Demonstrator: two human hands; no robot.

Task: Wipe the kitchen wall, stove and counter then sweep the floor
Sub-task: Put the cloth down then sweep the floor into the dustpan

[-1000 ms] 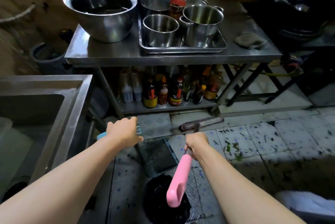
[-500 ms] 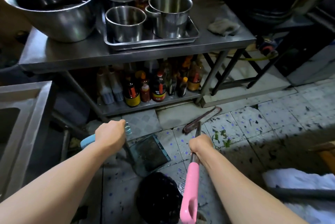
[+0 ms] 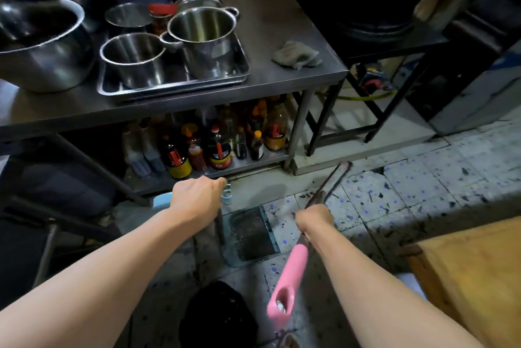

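Note:
My left hand grips the light-blue top of a dustpan handle. The handle's dark pole runs down to the blue dustpan, which stands on the tiled floor between my arms. My right hand grips a broom handle; its pink end points back toward me. The broom's dark head lies on the floor beyond my hand, near the table leg. Dark specks and bits of debris dot the tiles. A grey rag lies on the steel counter.
Steel pots on a tray and a big bowl crowd the counter. Sauce bottles fill its lower shelf. A black wok sits on a dark stand at right. A wooden surface juts in low right. A black object lies by my feet.
The view has swung right, and the sink at left has left the frame. Both hands keep their grips; the broom head now reaches farther right across the tiles.

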